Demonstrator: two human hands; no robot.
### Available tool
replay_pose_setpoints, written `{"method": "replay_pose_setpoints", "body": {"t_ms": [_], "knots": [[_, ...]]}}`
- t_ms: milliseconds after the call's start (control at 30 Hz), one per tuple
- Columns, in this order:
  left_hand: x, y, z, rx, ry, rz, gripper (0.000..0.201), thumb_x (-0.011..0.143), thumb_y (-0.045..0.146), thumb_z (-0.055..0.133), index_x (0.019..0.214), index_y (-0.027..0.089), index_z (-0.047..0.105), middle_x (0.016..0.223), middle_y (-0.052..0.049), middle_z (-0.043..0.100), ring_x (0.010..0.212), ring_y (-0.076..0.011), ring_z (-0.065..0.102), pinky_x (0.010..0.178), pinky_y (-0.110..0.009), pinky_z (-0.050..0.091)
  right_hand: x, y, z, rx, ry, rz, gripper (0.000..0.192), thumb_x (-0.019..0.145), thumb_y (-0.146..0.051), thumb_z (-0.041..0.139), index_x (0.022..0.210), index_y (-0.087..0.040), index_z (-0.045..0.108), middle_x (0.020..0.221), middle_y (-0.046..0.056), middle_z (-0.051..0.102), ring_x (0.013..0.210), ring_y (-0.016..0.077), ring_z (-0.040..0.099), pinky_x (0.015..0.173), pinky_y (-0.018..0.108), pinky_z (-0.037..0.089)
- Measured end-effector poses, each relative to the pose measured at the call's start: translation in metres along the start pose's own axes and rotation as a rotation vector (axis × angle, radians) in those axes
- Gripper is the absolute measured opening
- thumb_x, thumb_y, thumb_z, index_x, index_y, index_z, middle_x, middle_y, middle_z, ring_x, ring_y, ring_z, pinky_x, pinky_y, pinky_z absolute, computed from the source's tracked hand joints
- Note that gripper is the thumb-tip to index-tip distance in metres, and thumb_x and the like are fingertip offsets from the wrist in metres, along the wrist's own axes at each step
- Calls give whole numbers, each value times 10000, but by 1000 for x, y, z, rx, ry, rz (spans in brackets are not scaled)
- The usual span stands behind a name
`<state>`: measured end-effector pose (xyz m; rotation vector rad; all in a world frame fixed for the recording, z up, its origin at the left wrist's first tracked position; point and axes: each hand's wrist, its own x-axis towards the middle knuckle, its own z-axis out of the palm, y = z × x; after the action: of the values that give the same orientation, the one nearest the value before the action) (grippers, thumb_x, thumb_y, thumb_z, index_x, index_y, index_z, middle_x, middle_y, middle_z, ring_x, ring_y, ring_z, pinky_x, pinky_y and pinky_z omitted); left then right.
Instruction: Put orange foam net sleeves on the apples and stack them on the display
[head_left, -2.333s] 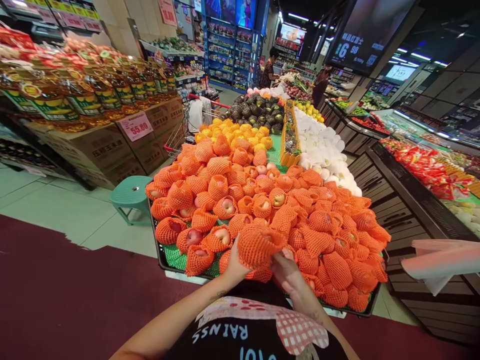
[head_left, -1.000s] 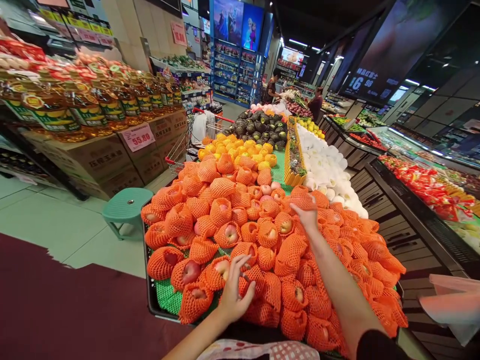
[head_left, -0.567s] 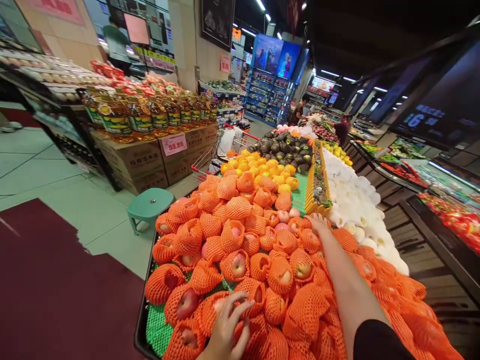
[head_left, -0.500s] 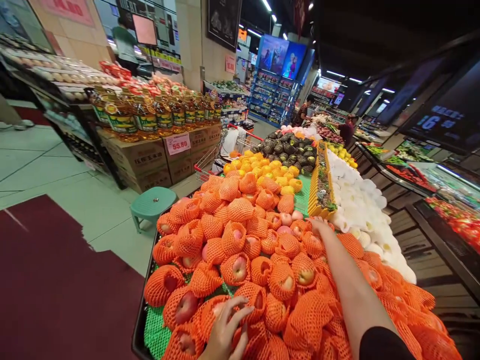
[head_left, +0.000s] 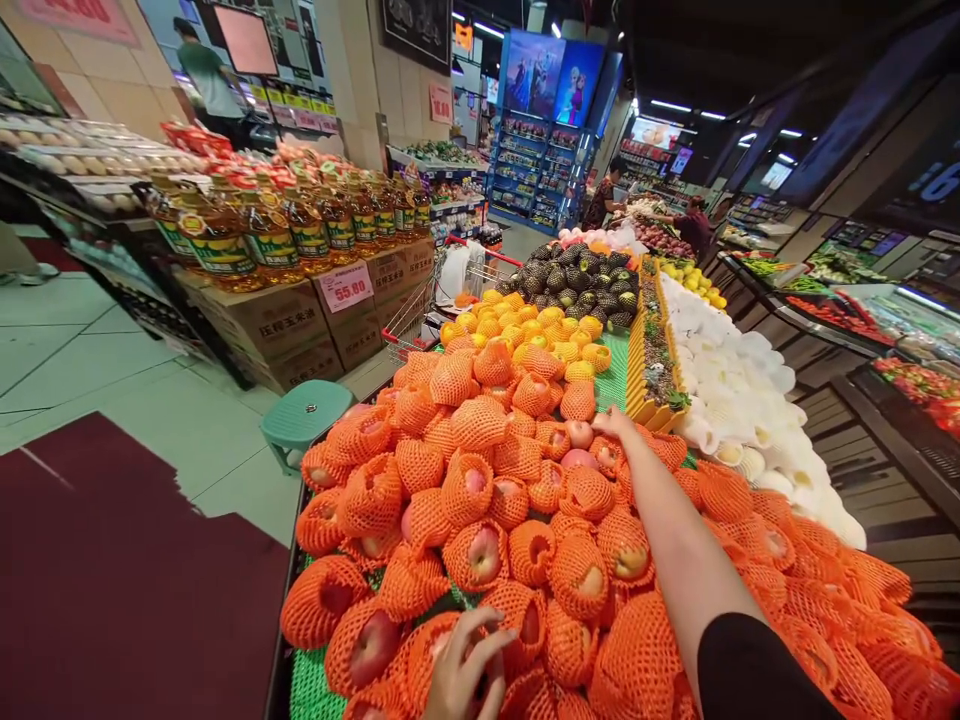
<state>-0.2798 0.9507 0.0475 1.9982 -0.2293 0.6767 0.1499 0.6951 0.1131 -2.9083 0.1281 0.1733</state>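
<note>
Apples in orange foam nets (head_left: 484, 555) are heaped over the stand in front of me. My right hand (head_left: 613, 424) is stretched to the far side of the heap, its fingers curled down over a bare apple that they mostly hide. Just left of those fingers sits another pinkish apple (head_left: 579, 433) without a net, and a redder one (head_left: 580, 459) lies below it. At the near edge, my left hand (head_left: 469, 665) rests over netted apples with its fingers bent and apart, holding nothing.
Beyond the apples lie yellow netted fruit (head_left: 525, 325) and dark netted fruit (head_left: 577, 280). A yellow-edged divider (head_left: 654, 345) separates them from white-netted fruit (head_left: 739, 380). Left of the stand are a green stool (head_left: 307, 412), a shopping cart (head_left: 409, 325) and oil bottles (head_left: 274, 235) on cartons.
My right hand has moved left onto a bare apple that showed beside it before. My left hand stays almost where it was. The view has shifted slightly.
</note>
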Motion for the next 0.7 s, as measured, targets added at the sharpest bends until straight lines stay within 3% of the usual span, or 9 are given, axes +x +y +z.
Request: {"method": "replay_pose_setpoints", "body": {"t_ms": [100, 233, 333, 433, 500, 600, 633, 700], "knots": [[6, 2, -3, -7, -32, 71, 460, 855, 16, 437, 1215, 243, 612, 1152, -119, 641, 964, -211, 684, 788, -323, 607, -11, -1, -2, -6, 16, 71, 347, 874, -397, 730, 1098, -146, 643, 1040, 78, 697, 897, 214, 671, 815, 388, 543], [14, 7, -8, -25, -85, 112, 452, 866, 6, 439, 1223, 221, 615, 1149, -121, 634, 995, -202, 676, 806, -309, 603, -36, -13, -18, 45, 174, 51, 525, 708, -349, 823, 1143, -139, 618, 1153, 198, 693, 1039, 335, 668, 865, 403, 490], [21, 12, -9, -84, -92, 37, 400, 913, 37, 439, 1205, 241, 622, 1147, -106, 616, 1050, -207, 660, 841, -317, 591, -68, -16, -49, 121, 330, 2, 627, 723, -411, 790, 1247, -165, 549, 1305, 201, 641, 1172, 348, 620, 944, 409, 469], [29, 15, -4, -249, -125, -110, 286, 975, 140, 482, 1201, 264, 604, 1167, -94, 595, 1093, -226, 639, 903, -367, 569, -131, -7, -79, 273, 380, -76, 614, 716, -462, 775, 1222, -211, 535, 1245, 121, 680, 1079, 275, 660, 901, 374, 514], [31, 18, 5, -473, -208, -203, 309, 1001, 263, 523, 1308, 295, 517, 1225, -95, 582, 1000, -212, 653, 846, -364, 574, -197, -2, -84, 570, 264, -285, 575, 657, -427, 821, 1135, -221, 576, 1193, 107, 692, 1033, 267, 673, 857, 375, 545], [25, 24, 23, -878, -397, -315, 781, 912, 589, 630, 1522, 341, 210, 1385, -144, 511, 880, -206, 662, 696, -339, 577, -310, -7, -65, 752, -56, -430, 577, 633, -339, 839, 1155, -260, 605, 1195, 85, 678, 1069, 263, 667, 774, 335, 574], [20, 26, 28, -948, -435, -347, 952, 833, 680, 674, 1547, 333, 149, 1446, -167, 466, 952, -242, 667, 736, -366, 586, -342, -11, -55, 729, -144, -465, 609, 611, -293, 852, 1171, -272, 612, 1169, 67, 689, 1038, 252, 674, 788, 336, 575], [9, 29, 34, -951, -469, -382, 1098, 706, 742, 753, 1544, 286, 210, 1504, -181, 413, 1189, -342, 606, 943, -458, 554, -386, -17, -41, 629, -280, -605, 705, 527, -261, 904, 1179, -273, 635, 1175, 54, 704, 1046, 270, 675, 895, 389, 558]]}}
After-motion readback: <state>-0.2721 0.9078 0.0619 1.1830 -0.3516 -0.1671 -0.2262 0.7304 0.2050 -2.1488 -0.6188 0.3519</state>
